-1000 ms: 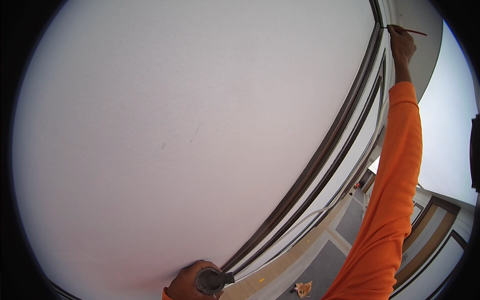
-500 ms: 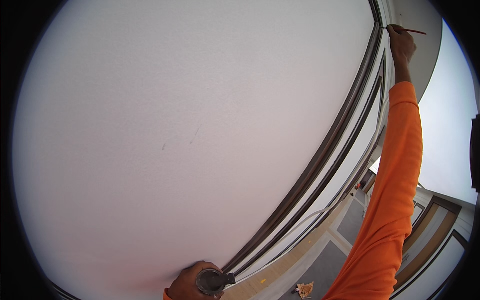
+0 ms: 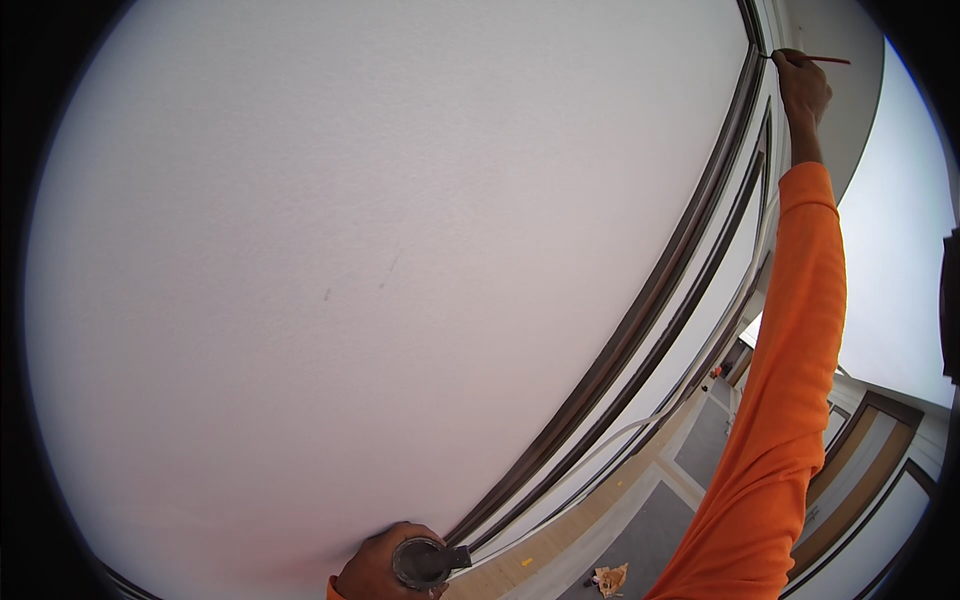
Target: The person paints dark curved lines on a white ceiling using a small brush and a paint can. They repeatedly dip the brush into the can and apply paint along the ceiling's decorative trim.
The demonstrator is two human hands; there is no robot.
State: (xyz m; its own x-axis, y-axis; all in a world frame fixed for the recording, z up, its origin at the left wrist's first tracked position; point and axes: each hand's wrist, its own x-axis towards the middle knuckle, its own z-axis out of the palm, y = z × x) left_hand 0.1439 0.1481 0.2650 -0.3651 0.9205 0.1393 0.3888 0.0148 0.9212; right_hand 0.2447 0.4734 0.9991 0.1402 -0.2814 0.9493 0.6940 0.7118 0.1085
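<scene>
My right hand (image 3: 803, 82) is raised at the upper right, fingers closed in a pinch around a thin paintbrush (image 3: 828, 60) with a red handle. Its dark tip points left and meets the frame near the upper corner of the dark brown trim (image 3: 690, 218). At the bottom, my left hand (image 3: 370, 565) grips a small round cup (image 3: 421, 563) whose inside is dark, as if coated with paint. A short dark block-like piece (image 3: 458, 557) juts from the cup's right side; what it is I cannot tell. My left hand is close beside the white wall panel (image 3: 400, 200).
Two faint dark marks show on the wall panel. More dark trim strips (image 3: 640, 400) run alongside to the right. Far below lies a floor with grey sheets (image 3: 645, 535) and a crumpled brown piece of paper (image 3: 610, 579). Brown-framed panels (image 3: 855, 460) stand at the lower right.
The paintbrush has shifted very slightly to the left in my right hand. My left hand and the cup stay in place.
</scene>
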